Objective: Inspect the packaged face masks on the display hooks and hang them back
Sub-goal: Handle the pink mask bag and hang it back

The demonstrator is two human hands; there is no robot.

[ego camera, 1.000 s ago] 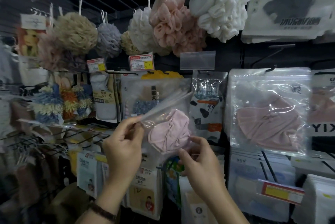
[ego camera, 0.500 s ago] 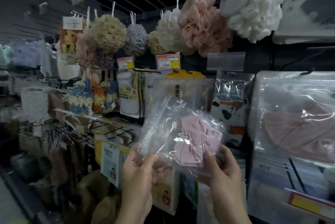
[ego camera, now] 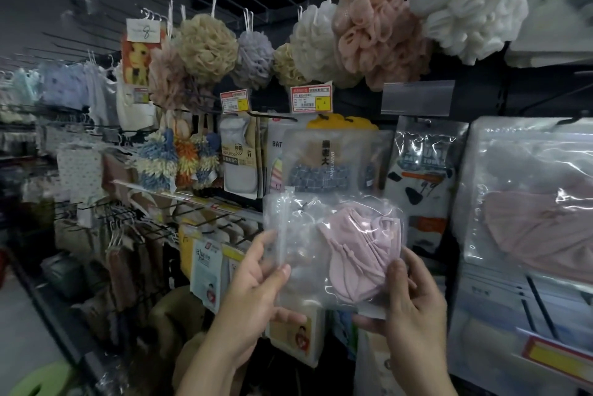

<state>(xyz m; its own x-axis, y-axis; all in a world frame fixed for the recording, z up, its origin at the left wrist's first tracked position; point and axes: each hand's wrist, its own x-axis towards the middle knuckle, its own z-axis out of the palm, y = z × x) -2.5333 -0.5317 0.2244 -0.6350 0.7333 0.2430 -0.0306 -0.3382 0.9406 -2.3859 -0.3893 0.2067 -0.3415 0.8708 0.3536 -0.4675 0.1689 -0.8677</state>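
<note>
The left hand (ego camera: 256, 293) pinches the left edge of a clear mask packet (ego camera: 298, 235), thumb across the front and fingers behind. The right hand (ego camera: 414, 309) grips the lower right corner the same way, its thumb pressed on the plastic beside the pink mask (ego camera: 362, 254) inside. The packet is off any hook, held flat and upright, facing the person. I'd say it is spread this way so the contents can be checked.

Just behind it hangs a bath towel pack (ego camera: 324, 158), with a cow-patterned pack (ego camera: 423, 171) to the right and a larger bag of pink masks (ego camera: 529, 203) beyond that. Bath puffs (ego camera: 378, 36) crowd the row above. A black hook (ego camera: 272, 115) juts out near the price tag (ego camera: 309, 100). Rehanging probably means threading the packet between these tightly packed goods.
</note>
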